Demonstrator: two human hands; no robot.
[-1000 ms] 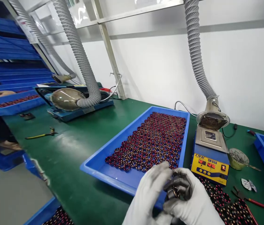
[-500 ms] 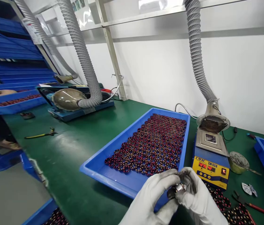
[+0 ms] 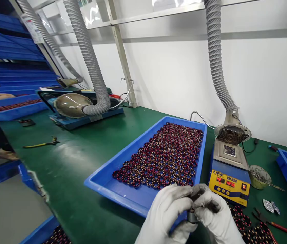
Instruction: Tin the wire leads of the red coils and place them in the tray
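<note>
single head-worn view, looking forward and down from above the green bench [image 3: 82, 162], hands [image 3: 184, 213] close

A factory workshop: a green workbench [image 3: 87, 169] bears a blue tray [image 3: 130, 200] of small coils [image 3: 158, 156]. Right of the tray stands a yellow-fronted CM 558 heating unit [image 3: 228, 184] beneath a ribbed extraction hose [image 3: 216, 57]; blue crates [image 3: 13, 61] rise far left of it.
</note>
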